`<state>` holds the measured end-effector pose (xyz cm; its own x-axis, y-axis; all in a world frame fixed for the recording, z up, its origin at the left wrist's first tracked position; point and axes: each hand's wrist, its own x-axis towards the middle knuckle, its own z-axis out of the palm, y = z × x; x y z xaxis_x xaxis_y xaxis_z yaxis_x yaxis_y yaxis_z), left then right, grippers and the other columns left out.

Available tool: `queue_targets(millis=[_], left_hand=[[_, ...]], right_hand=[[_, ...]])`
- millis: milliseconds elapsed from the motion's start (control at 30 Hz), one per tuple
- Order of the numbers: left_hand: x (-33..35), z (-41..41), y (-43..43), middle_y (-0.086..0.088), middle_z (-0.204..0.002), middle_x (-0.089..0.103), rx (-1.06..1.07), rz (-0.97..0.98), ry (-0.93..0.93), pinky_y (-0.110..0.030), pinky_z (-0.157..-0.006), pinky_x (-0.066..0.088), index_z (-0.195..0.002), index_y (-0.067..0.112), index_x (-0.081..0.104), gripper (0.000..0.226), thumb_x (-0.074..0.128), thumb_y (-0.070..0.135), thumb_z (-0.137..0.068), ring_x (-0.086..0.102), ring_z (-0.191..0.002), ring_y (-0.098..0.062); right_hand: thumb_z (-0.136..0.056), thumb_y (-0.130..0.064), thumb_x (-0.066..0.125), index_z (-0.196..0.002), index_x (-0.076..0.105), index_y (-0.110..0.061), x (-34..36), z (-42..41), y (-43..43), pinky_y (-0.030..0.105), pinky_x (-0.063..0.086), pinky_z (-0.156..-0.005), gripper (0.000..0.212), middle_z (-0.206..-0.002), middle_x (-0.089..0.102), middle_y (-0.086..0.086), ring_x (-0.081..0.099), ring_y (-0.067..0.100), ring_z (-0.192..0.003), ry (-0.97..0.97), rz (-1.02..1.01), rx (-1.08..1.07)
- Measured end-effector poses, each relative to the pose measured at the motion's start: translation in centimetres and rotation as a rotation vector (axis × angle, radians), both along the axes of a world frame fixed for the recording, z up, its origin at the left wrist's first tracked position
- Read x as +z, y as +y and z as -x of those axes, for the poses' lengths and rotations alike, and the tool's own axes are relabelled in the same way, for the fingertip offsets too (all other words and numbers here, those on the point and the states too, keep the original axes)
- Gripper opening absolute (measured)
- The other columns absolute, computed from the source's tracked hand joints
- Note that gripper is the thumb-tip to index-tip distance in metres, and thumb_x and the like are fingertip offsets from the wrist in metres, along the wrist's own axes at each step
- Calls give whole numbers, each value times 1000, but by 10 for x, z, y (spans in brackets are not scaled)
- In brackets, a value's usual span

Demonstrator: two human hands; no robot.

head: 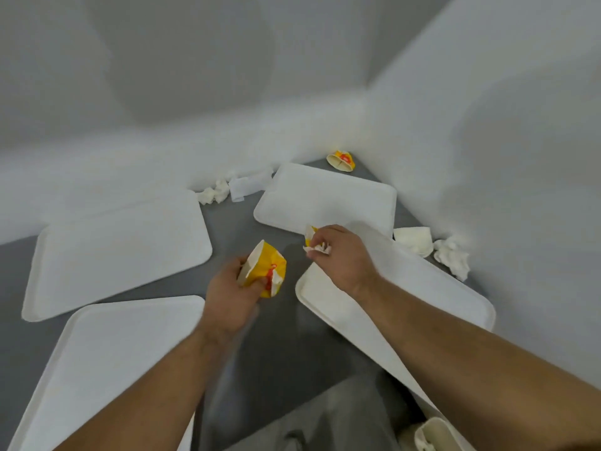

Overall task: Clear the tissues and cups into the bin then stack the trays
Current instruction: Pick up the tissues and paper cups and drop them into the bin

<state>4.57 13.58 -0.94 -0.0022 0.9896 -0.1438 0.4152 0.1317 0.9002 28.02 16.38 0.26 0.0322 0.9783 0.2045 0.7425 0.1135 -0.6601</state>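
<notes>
Cups: crushed yellow cup (264,271) gripped in left hand (232,292), fingers curled round its side, held above grey surface (247,219) between the trays. Second yellow cup (341,161) on its side in far corner. White cup (414,240) against right wall.
Right hand (343,255): fingertips pinched on small tissue wad (320,248), yellow scrap showing with it; held over near edge of far right tray (325,196).
Loose tissues: back-wall wad (214,192) and flat tissue (250,187) at back wall; right-wall wad (453,262) just beside white cup.
Trays: four, all unstacked. Far left tray (120,252), near left tray (97,369), right tray (400,307) under right forearm.
Bin: not in view.
Stage (judged): clearing under way, both hands loaded; stacking not begun.
Risk 1: tissue wad held by a light pinch only; likely to slip out on a fast swing toward bin.
Risk 2: crushed cup sprung partly open; may spill any dregs if tipped.
Risk 3: forearm low over right tray; could nudge it into white cup and right-wall wad.
Risk 4: corner cup and back-wall tissues easy to overlook before stacking.
</notes>
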Motion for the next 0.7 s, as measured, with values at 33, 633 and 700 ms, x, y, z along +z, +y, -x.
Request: queue_targets(millis=[33, 633, 700], left_hand=[[5, -12, -6, 6, -89, 76, -16, 5, -12, -48, -77, 63, -102, 29, 70, 25, 71, 22, -79, 74, -81, -15], [23, -315, -218, 13, -88, 72, -498, -126, -14, -22, -67, 55, -109, 41, 58, 38, 73, 24, -79, 67, -78, 0], [11, -339, -240, 14, -89, 71, -633, -155, 7, -21, -65, 53, -108, 38, 60, 32, 72, 29, -79, 66, -78, -3]], right_hand=[[-81, -23, 81, -88, 72, -17, 4, -15, -15, 15, 41, -80, 12, -97, 68, -2, 61, 13, -88, 20, -13, -24], [-80, -25, 76, -98, 70, -30, -28, -302, -384, 28, 52, -77, 19, -100, 66, -5, 64, 15, -80, 117, 131, -716], [-80, -23, 75, -100, 70, -30, -47, -310, -411, 32, 54, -78, 21, -99, 66, -4, 65, 19, -84, 168, 191, -772]])
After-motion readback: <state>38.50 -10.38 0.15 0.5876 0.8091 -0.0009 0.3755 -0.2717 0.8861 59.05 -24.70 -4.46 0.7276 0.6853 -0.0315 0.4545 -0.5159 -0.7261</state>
